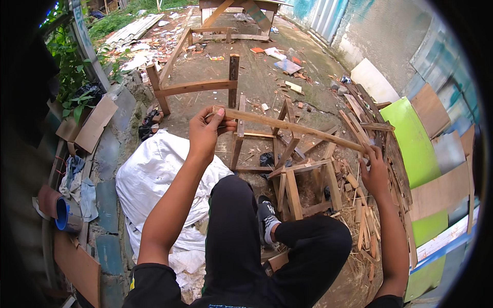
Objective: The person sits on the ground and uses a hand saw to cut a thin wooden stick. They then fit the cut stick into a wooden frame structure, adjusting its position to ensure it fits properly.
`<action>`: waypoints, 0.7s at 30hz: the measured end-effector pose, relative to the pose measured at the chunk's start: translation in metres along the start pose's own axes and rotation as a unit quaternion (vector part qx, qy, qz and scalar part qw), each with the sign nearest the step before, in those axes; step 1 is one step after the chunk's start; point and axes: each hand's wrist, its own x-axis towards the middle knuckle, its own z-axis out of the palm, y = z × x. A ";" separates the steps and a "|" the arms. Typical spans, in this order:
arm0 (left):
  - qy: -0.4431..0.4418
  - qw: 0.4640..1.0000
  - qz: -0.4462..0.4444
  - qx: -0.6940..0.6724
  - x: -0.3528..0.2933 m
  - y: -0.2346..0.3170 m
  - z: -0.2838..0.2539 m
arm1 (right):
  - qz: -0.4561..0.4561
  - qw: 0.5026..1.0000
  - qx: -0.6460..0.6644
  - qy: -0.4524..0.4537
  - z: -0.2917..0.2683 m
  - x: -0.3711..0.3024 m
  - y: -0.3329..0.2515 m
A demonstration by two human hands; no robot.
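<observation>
A long, thin wooden strip (292, 126) is held up in front of my knees, slanting down from left to right. My left hand (205, 131) grips its left end, the thumb lying along the top. Around the right end closes my right hand (374, 167). Beneath the strip stands a small wooden frame (294, 192) of rough battens, beside my right knee. Another open frame (237, 134) of darker wood is just behind the strip, partly hidden by it.
A white sack (151, 177) lies at my left. Farther off stands a wooden bench frame (195, 87). Wood offcuts (365, 228) and stacked planks (385, 149) line the right side, near a green board (411, 138). A blue bucket (67, 214) sits far left.
</observation>
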 end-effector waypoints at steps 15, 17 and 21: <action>0.124 0.991 -0.038 0.046 0.069 -0.132 -0.056 | 0.659 0.553 0.504 -0.081 0.412 0.030 0.045; 0.134 0.990 -0.033 0.030 0.076 -0.148 -0.053 | 0.621 0.568 0.540 -0.018 0.438 0.029 0.040; 0.150 0.988 -0.048 0.005 0.081 -0.176 -0.033 | 0.653 0.514 0.554 0.050 0.440 0.016 0.050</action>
